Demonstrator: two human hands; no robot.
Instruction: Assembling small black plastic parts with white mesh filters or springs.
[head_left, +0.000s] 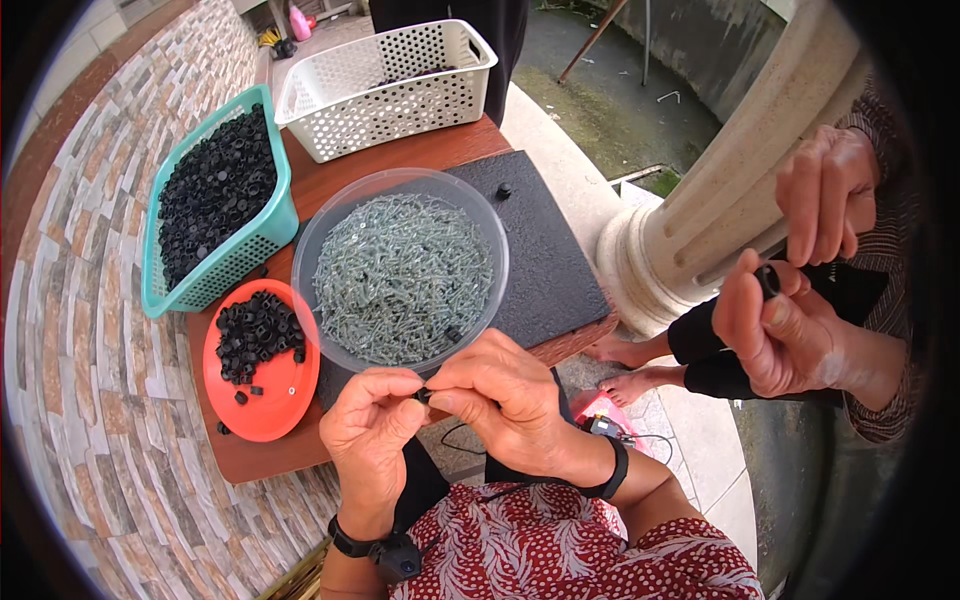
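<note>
Left hand [366,430] and right hand [512,402] both pinch this tiny black plastic part [423,395] by the tabletop's [246,463] near edge, screw bowl [501,250] just past them, right hand's closer.

Outdoor spot, soft even daylight. Wall [90,330] left of the hands [510,405]: brick-pattern tiles in grey, white and rusty tan, brown band [25,190] along its far edge. Reddish-brown wooden table [462,148] sits just ahead of them. Pale ledge [550,160] runs beyond its right side. Ahead-right: cream fluted column [745,180] on a rounded base; past it, stained ground [600,110] with green growth and a grey concrete wall [690,50]. Light floor tiles [680,440] right of the hands.
</note>
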